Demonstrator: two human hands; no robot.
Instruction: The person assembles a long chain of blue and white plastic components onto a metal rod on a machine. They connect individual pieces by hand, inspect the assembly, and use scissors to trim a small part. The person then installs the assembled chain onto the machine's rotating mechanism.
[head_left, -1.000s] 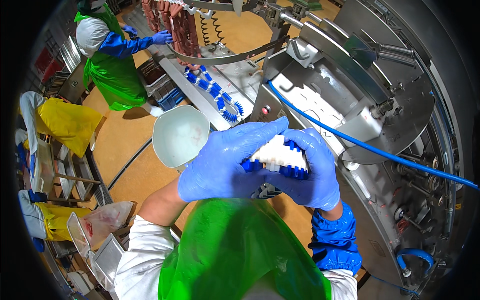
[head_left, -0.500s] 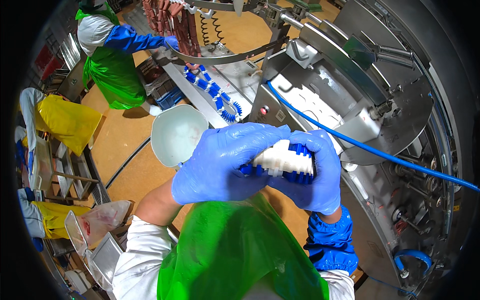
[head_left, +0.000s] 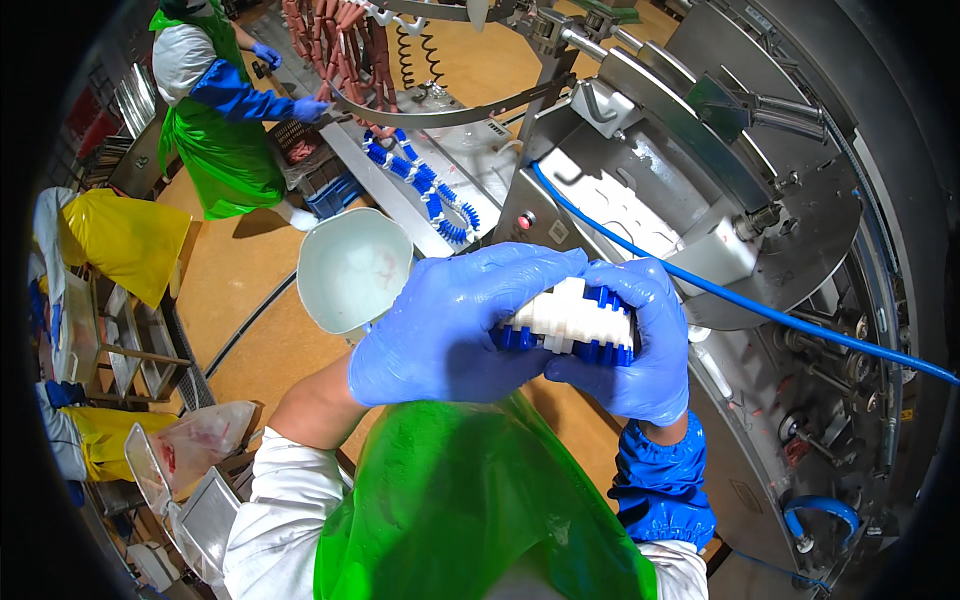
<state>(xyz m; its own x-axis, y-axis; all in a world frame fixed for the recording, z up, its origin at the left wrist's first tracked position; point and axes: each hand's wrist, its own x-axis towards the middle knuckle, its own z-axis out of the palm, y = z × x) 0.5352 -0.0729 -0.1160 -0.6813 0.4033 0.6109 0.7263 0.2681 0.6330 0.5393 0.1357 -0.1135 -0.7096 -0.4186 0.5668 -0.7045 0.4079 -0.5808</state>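
Steel worktop (head_left: 374,182) bears a blue-and-white chain (head_left: 424,184) toward its near corner; left hand (head_left: 450,325) and right hand (head_left: 660,345) clasp toothed segments (head_left: 575,318).

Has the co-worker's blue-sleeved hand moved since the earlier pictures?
Yes. Judged against the curved steel rail, the co-worker's blue-sleeved hand has moved lower and leftward in the picture, away from the hanging sausages.

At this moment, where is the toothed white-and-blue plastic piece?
In the head view, right of centre and above the green apron, the toothed plastic piece is held between the left grip and the right grip.
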